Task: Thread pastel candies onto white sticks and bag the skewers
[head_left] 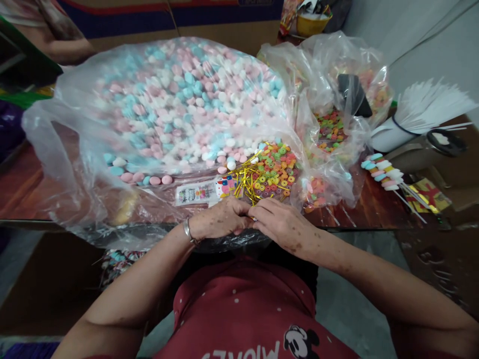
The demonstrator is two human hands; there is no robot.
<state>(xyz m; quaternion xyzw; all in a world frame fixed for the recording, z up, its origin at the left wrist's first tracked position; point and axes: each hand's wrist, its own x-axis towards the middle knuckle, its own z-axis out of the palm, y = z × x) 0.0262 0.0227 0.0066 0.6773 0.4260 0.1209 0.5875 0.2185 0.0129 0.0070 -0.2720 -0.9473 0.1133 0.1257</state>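
My left hand (220, 218) and my right hand (286, 227) meet at the table's front edge, fingertips pinched together. Whatever lies between the fingers is mostly hidden. Just beyond them sit gold twist ties (243, 180) and a heap of colourful ring gummies (277, 169). Printed clear packets (196, 193) lie beyond my left hand. A large clear plastic bag (75, 119) full of pink, blue and white marshmallows (198, 99) spreads over the table, with a few marshmallows loose near its opening.
More clear bags with gummies (329, 129) stand to the right, with a dark phone-like object (354, 94) on top. A white mug (392, 132) holds white sticks. Several marshmallow skewers (383, 172) lie at the right edge. Another person's arm (71, 50) shows at the top left.
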